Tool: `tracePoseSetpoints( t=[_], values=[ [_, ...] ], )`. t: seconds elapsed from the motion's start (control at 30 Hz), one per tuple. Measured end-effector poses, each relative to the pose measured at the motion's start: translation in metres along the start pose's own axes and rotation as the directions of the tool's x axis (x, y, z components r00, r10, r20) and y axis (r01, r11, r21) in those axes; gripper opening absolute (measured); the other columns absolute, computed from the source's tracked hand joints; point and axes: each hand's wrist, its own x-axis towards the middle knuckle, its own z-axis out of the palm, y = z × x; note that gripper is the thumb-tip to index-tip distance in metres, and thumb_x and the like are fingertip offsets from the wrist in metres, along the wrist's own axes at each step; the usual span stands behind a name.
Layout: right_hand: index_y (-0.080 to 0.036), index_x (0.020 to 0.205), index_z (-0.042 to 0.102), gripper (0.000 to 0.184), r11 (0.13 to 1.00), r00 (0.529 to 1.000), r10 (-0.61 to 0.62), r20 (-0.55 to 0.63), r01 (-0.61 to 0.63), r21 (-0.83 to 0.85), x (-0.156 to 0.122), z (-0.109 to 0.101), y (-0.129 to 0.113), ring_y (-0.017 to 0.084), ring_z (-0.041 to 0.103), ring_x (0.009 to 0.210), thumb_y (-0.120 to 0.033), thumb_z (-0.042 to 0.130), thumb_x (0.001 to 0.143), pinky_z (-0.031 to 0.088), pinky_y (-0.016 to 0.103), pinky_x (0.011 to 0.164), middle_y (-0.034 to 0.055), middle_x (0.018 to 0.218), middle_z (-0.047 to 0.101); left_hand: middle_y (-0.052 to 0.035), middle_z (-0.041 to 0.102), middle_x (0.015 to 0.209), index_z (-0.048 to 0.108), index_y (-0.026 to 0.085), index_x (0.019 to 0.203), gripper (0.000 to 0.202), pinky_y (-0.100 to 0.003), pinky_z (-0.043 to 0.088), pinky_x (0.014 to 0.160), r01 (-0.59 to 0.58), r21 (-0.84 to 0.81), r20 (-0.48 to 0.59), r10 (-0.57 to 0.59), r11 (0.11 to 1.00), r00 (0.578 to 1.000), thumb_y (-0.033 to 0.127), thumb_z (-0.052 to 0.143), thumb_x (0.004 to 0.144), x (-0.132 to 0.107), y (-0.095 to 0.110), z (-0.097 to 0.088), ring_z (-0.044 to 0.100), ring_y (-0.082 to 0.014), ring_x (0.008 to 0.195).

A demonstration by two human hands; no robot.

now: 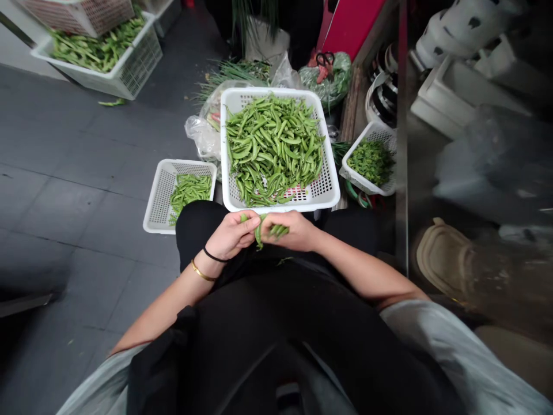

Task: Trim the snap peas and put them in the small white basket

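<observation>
Over my lap, my left hand [237, 232] pinches a green pea pod [258, 235] that hangs down between the two hands. Close beside it, my right hand [294, 230] is closed around several more pods [279, 230], whose ends stick out by the fingers. Just beyond both hands stands a large white basket [280, 208], holding a big heap of pea pods [274, 144]. To the left on the floor, a smaller white basket [158, 199] contains a lesser pile of pods [190, 190]. The right fingertips are partly hidden and slightly blurred.
At right, a small white basket [345, 170] holds leafy greens [372, 161]. Scissors [325, 59] lie on bagged greens [341, 80] behind. Green onions [242, 72] sit at the back, near a person in dark clothes. Stacked baskets [144, 66] stand upper left. A metal shelf edge [401, 202] runs along the right.
</observation>
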Motion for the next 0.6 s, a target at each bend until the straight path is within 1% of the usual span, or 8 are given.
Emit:
tracePoseSetpoints(
  t=[0.07,0.13,0.23,0.3,0.4,0.47,0.53,0.6],
  values=[
    [-0.016,0.076,0.057,0.028,0.983,0.984,0.119,-0.13,-0.097,0.158,0.001,-0.011,-0.005,0.007,0.049,0.051,-0.041,0.05,0.089,0.039,0.019,0.052,-0.0032,0.058,0.056,0.0058,0.041,0.045,0.062,0.009,0.071,0.027,-0.012,0.014,0.033,-0.012,-0.01,-0.002,0.012,1.0,1.0,0.032,0.075,0.071,-0.002,0.001,0.002,0.025,0.0006,0.032],
    [-0.016,0.078,0.059,0.026,0.982,0.959,0.145,-0.242,-0.109,0.156,0.001,-0.018,-0.009,0.008,0.052,0.055,-0.038,0.051,0.088,0.041,0.02,0.055,-0.0021,0.063,0.059,0.0039,0.046,0.047,0.064,0.008,0.074,0.025,-0.013,0.014,0.032,-0.015,-0.025,0.0,0.015,1.0,1.0,0.031,0.074,0.072,-0.006,0.003,0.007,0.026,0.0006,0.032],
    [-0.016,0.081,0.062,0.012,0.999,0.966,-0.025,-0.259,0.013,-0.046,0.002,-0.015,-0.013,0.01,0.057,0.068,-0.028,0.059,0.083,0.043,0.022,0.065,0.0019,0.078,0.064,0.0027,0.048,0.049,0.064,0.008,0.071,0.024,-0.013,0.015,0.031,-0.009,-0.048,0.001,0.009,0.999,1.0,0.03,0.074,0.071,-0.011,0.004,0.013,0.027,0.0005,0.031],
    [-0.016,0.076,0.06,0.009,0.982,0.96,-0.131,-0.249,0.091,-0.165,0.003,-0.012,-0.014,0.01,0.056,0.067,-0.022,0.057,0.082,0.043,0.022,0.065,0.002,0.074,0.063,0.0033,0.047,0.047,0.063,0.009,0.07,0.024,-0.012,0.014,0.031,0.004,-0.043,0.003,-0.004,0.999,1.0,0.03,0.074,0.071,-0.014,0.005,0.015,0.026,0.0007,0.031],
    [-0.016,0.072,0.059,0.01,0.972,0.973,-0.17,-0.155,0.14,-0.188,0.002,-0.014,-0.016,0.009,0.053,0.061,-0.018,0.056,0.081,0.04,0.02,0.06,0.0004,0.068,0.061,0.0041,0.044,0.045,0.064,0.008,0.068,0.025,-0.012,0.013,0.031,0.049,0.011,0.033,-0.05,0.999,0.998,0.031,0.075,0.07,-0.019,0.008,0.013,0.026,0.0008,0.031],
    [-0.015,0.072,0.059,0.009,0.981,0.989,-0.147,0.001,0.146,-0.131,0.001,-0.019,-0.019,0.006,0.05,0.056,-0.017,0.056,0.08,0.038,0.017,0.056,-0.0018,0.063,0.059,0.005,0.041,0.043,0.065,0.008,0.067,0.026,-0.013,0.013,0.031,0.096,0.078,0.081,-0.102,0.992,0.991,0.031,0.075,0.07,-0.022,0.009,0.012,0.026,0.0006,0.031],
    [-0.015,0.068,0.057,0.012,0.984,0.981,-0.131,0.14,0.146,-0.101,0.0,-0.02,-0.022,0.005,0.046,0.052,-0.017,0.056,0.08,0.034,0.016,0.052,-0.0038,0.058,0.055,0.0055,0.038,0.041,0.066,0.007,0.066,0.027,-0.013,0.013,0.031,0.138,0.137,0.127,-0.155,0.981,0.98,0.032,0.075,0.07,-0.024,0.008,0.012,0.027,0.0003,0.03],
    [-0.015,0.062,0.054,0.018,0.973,0.983,-0.125,0.137,0.149,-0.175,0.0,-0.016,-0.024,0.005,0.043,0.051,-0.02,0.055,0.08,0.032,0.017,0.051,-0.0038,0.055,0.051,0.0045,0.042,0.041,0.065,0.008,0.065,0.026,-0.013,0.013,0.031,0.162,0.145,0.124,-0.18,0.976,0.976,0.031,0.077,0.066,-0.024,0.006,0.013,0.028,-0.0002,0.03]
  ],
)
